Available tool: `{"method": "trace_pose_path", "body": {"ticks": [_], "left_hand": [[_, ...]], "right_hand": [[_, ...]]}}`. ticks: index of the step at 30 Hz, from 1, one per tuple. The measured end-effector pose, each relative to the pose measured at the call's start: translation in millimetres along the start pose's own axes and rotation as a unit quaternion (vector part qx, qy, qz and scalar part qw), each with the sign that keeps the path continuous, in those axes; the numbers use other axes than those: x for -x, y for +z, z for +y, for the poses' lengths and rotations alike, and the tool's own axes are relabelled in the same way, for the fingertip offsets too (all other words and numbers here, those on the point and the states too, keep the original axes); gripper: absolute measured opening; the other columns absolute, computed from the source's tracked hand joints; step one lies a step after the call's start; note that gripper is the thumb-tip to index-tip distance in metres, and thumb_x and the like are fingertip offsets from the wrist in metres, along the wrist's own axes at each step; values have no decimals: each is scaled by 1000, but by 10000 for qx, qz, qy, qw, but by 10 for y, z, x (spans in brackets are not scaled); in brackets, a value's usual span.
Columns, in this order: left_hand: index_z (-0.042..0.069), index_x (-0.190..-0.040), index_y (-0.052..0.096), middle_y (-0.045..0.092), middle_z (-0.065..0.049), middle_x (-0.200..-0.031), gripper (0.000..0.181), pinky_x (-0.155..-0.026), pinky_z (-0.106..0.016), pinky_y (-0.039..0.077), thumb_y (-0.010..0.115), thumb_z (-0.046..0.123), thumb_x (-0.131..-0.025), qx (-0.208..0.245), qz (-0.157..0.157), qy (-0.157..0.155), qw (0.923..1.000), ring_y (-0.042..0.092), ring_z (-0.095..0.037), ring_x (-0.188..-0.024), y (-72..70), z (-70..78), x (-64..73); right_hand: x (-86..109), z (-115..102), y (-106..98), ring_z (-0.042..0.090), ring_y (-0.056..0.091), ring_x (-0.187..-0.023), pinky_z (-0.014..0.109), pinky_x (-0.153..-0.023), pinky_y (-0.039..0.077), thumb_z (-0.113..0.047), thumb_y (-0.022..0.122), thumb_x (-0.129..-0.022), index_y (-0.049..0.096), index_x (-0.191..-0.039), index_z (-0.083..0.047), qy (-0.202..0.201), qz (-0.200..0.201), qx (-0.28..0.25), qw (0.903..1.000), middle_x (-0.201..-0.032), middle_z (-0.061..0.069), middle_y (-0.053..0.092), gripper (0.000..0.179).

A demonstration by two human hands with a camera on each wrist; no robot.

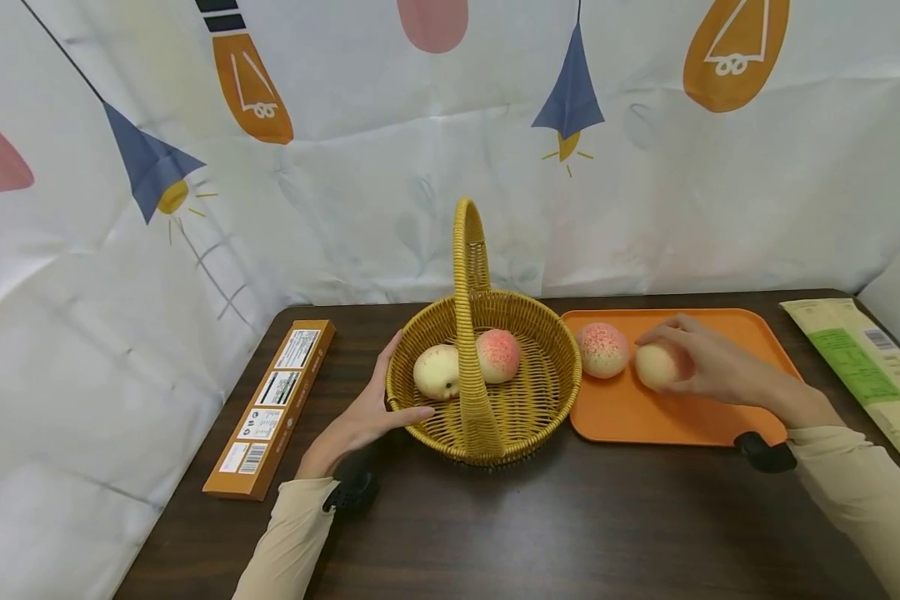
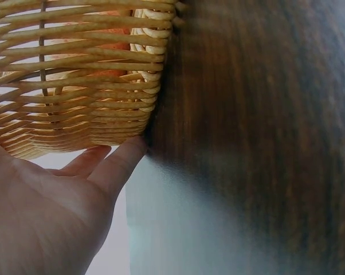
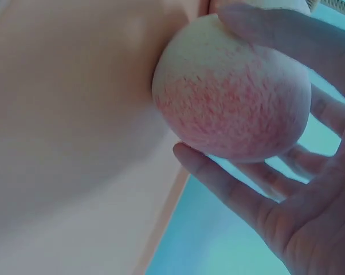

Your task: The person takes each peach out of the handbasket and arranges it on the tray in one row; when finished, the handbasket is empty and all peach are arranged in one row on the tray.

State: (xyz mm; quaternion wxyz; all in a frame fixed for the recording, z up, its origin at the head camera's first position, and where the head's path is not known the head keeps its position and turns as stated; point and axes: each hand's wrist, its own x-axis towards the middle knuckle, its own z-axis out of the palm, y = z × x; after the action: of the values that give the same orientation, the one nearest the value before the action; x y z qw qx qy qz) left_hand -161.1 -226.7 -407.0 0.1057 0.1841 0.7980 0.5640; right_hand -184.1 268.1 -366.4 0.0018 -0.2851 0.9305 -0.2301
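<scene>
- Right hand point(image 1: 720, 367): fingers and thumb curled round one peach, thumb on one side, fingers on the other.
- Held peach point(image 1: 656, 367): pale, blushed red on the side towards the palm; at the tray's left half. Whether it rests on the tray or is just raised, cannot tell.
- Second peach point(image 1: 603, 350): speckled red above, pale below; on the tray, near its left edge, just beside the held one.
- Orange tray point(image 1: 667, 423): flat on the dark table point(image 1: 570, 533), right of the basket.
- Wicker basket point(image 1: 523, 312): upright, yellow, with a tall arched handle point(image 1: 462, 317) spanning its middle.
- Pale peach point(image 1: 436, 372) and red-topped peach point(image 1: 499, 356): both inside the basket.
- Left hand point(image 1: 367, 412): spread, thumb towards the near-left rim, fingers along the outer wall.
- Handling, as judged: a light hold at the widest part should suit the rounded fruit; raise it clear of the second peach, which could roll if nudged. Keep the left hand steady against the basket. The right side of the handle gives the freer opening; a low release should spare the fruit inside.
</scene>
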Motion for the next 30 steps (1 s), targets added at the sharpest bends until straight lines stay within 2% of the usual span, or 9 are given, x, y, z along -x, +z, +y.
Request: {"method": "trace_pose_path", "body": {"ticks": [7,13,18,22,30], "left_hand": [[23,-168,-10,-5,-17,-173,127,-120,-67,16,86,40,-87,-23,-25,-78,10000,9,-41,-157,10,11,-7],[23,-168,-8,0,-17,-172,126,-120,-65,18,86,38,-87,35,-19,-18,10000,13,-41,-157,15,16,-10],[22,-169,-8,1,-18,-172,126,-119,-63,20,86,37,-87,44,-42,17,10000,14,-41,-156,17,14,-8],[25,-169,-8,-2,-16,-173,125,-120,-64,18,86,39,-87,10,-18,-19,10000,12,-40,-157,11,16,-4],[24,-168,-9,-2,-16,-173,125,-120,-65,18,85,39,-88,-49,-4,-110,9999,12,-40,-157,-8,20,9]], "right_hand": [[-19,36,0,38,60,-110,61,-91,51,-17,96,-76,67,-132,-3,-76,-79,-108,9999,-127,20,59,64],[-66,107,9,39,59,-107,61,-90,51,-17,96,-77,64,-134,1,96,74,-182,9998,-125,23,56,68],[-71,107,-16,33,57,-100,52,-82,53,-18,95,-78,65,-134,1,145,132,-153,9997,-121,21,56,66],[-71,86,-46,29,54,-94,42,-75,49,-16,93,-80,66,-132,0,96,141,-181,9997,-121,21,56,61],[-103,96,-62,27,53,-95,40,-75,49,-15,93,-80,68,-130,-1,80,161,-149,9997,-120,17,58,58]]}}
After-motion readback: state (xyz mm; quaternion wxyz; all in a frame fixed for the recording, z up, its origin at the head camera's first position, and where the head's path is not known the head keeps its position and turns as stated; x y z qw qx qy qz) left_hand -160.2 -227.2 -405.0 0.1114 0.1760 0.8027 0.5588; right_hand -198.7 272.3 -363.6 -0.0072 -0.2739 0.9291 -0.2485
